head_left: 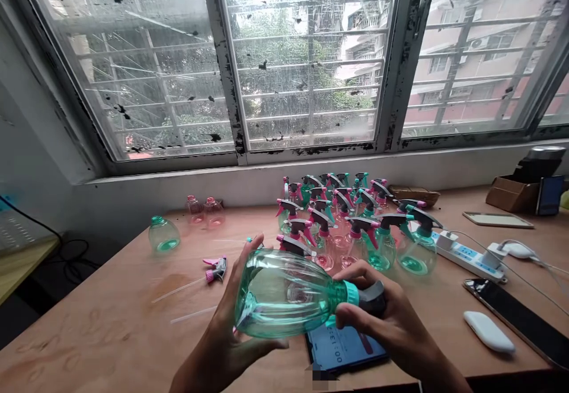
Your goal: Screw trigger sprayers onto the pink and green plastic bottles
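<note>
I hold a clear green spray bottle (284, 292) on its side above the wooden table (111, 328). My left hand (226, 334) cups the bottle's rounded base, fingers wrapped round it. My right hand (382, 316) is closed on the grey trigger head (371, 298) and teal collar at the bottle's neck. Just behind stands a cluster of several assembled green and pink spray bottles (351, 227). A loose pink trigger head with its tube (213, 270) lies on the table to the left.
A capless green bottle (163, 235) and two capless pink bottles (204, 211) stand at the back left. A phone with a timer (342, 348) lies under my hands. At the right are a power strip (466, 256), a white oblong case (488, 331), a dark phone (520, 319) and a cardboard box (511, 193).
</note>
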A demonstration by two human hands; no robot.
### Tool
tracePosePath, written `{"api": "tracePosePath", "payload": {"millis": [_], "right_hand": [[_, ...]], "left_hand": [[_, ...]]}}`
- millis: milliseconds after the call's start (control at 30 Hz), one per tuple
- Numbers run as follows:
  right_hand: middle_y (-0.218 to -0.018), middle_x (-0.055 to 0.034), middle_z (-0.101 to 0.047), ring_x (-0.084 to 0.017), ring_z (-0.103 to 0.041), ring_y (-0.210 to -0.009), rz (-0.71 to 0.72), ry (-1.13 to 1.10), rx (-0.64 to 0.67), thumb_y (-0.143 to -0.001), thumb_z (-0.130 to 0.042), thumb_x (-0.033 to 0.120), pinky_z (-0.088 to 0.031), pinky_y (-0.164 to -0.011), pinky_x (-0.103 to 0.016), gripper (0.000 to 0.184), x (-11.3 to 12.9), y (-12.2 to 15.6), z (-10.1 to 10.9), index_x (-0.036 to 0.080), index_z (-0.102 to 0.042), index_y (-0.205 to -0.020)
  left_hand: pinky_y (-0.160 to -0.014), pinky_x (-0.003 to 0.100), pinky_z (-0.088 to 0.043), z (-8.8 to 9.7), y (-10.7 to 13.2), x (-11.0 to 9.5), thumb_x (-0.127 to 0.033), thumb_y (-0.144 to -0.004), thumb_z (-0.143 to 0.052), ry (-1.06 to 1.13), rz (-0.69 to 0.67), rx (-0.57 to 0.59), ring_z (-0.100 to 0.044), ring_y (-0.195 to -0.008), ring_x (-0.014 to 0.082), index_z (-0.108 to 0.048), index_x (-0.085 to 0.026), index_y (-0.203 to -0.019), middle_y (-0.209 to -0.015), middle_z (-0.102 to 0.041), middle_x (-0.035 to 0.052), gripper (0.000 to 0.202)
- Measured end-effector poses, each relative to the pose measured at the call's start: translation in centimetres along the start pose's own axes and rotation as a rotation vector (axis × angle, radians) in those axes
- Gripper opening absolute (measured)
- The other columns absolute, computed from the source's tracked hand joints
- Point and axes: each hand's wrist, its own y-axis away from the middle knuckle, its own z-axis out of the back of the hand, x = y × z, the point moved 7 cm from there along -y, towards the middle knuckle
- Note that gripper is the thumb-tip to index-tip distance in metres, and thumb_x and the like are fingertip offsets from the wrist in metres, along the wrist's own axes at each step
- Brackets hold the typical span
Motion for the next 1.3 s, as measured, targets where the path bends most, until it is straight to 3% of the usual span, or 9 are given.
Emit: {"api": "tracePosePath", "payload": {"millis": [167,333,400,600,700,833,1033,1167,1300], "right_hand": [[-0.076,0.0013,-0.08,-0.019,-0.081,-0.065,0.009,0.002,-0.007,-0.087,-0.103,0.054,-0.062,-0.06,-0.026,0.044,-0.2,-0.1,0.1,0.022,-0.078,-0.105],[-0.074,0.0019,-0.075,-0.018,-0.072,-0.063,0.024,0.118,-0.051,-0.084,-0.102,0.057,-0.057,-0.059,-0.027,0.046,0.4,0.1,-0.1,0.021,-0.079,-0.102],[-0.073,0.002,-0.076,-0.019,-0.075,-0.066,0.01,0.093,-0.031,-0.084,-0.103,0.056,-0.059,-0.061,-0.027,0.046,0.3,0.1,-0.2,0.022,-0.079,-0.101],[-0.076,-0.0009,-0.083,-0.02,-0.081,-0.066,-0.048,-0.073,0.03,-0.085,-0.103,0.059,-0.066,-0.065,-0.03,0.048,0.0,0.1,-0.4,0.022,-0.077,-0.103],[-0.073,0.0005,-0.081,-0.018,-0.08,-0.065,-0.057,-0.047,0.027,-0.083,-0.105,0.056,-0.064,-0.063,-0.026,0.048,-0.2,0.1,-0.4,0.021,-0.078,-0.101],[-0.071,0.003,-0.077,-0.017,-0.078,-0.065,-0.064,-0.026,0.021,-0.082,-0.106,0.054,-0.063,-0.063,-0.025,0.048,-0.4,0.0,-0.5,0.021,-0.078,-0.102],[-0.079,0.0006,-0.08,-0.02,-0.082,-0.066,-0.075,-0.078,0.063,-0.085,-0.104,0.055,-0.065,-0.063,-0.028,0.047,-0.6,-0.1,-0.6,0.022,-0.077,-0.104],[-0.076,0.0,-0.08,-0.02,-0.08,-0.066,-0.063,-0.036,0.056,-0.086,-0.102,0.057,-0.063,-0.064,-0.029,0.047,-1.0,-0.3,-0.5,0.021,-0.076,-0.104],[-0.071,-0.001,-0.082,-0.02,-0.08,-0.065,-0.048,-0.046,0.085,-0.09,-0.099,0.059,-0.061,-0.062,-0.028,0.047,-1.0,-0.4,-0.6,0.021,-0.075,-0.105]], "left_hand": [[-0.134,0.064,-0.045,0.0,0.4,0.0,-0.035,-0.114,-0.073,0.024,-0.046,-0.014,-0.039,-0.175,0.0386,-0.01,-0.061,-0.182,-0.196,-0.022,0.0057,0.096],[-0.137,0.068,-0.035,0.2,0.1,0.3,-0.053,-0.086,-0.101,-0.001,0.077,0.037,-0.024,-0.178,0.0486,-0.014,-0.051,-0.185,-0.195,-0.024,0.0121,0.132],[-0.138,0.07,-0.03,0.3,0.0,0.2,-0.053,-0.086,-0.101,-0.008,0.069,0.05,-0.024,-0.178,0.0503,-0.018,-0.049,-0.185,-0.195,-0.023,0.0126,0.13],[-0.123,0.059,-0.06,-0.1,1.0,-0.3,-0.036,-0.115,-0.07,0.019,-0.072,-0.022,-0.032,-0.177,0.0406,-0.005,-0.065,-0.18,-0.198,-0.014,0.0031,0.096],[-0.121,0.059,-0.062,0.0,1.0,0.0,-0.043,-0.106,-0.083,0.004,-0.043,-0.019,-0.032,-0.177,0.0447,-0.003,-0.059,-0.183,-0.197,-0.015,0.0073,0.112],[-0.127,0.067,-0.053,0.3,0.4,0.4,-0.054,-0.09,-0.097,0.0,0.012,0.013,-0.031,-0.176,0.0513,-0.019,-0.049,-0.185,-0.194,-0.025,0.0132,0.123],[-0.13,0.067,-0.05,-0.2,0.7,0.0,-0.036,-0.115,-0.07,-0.015,-0.071,-0.027,-0.033,-0.177,0.0405,-0.009,-0.064,-0.181,-0.197,-0.015,0.0033,0.094],[-0.134,0.069,-0.043,-0.2,0.6,0.0,-0.057,-0.089,-0.098,-0.012,0.037,-0.005,-0.026,-0.178,0.0501,-0.017,-0.048,-0.185,-0.196,-0.021,0.0106,0.127],[-0.134,0.066,-0.046,0.0,0.2,0.0,-0.061,-0.088,-0.097,0.042,0.087,-0.02,-0.032,-0.176,0.0495,-0.025,-0.048,-0.184,-0.194,-0.028,0.01,0.121]]}}
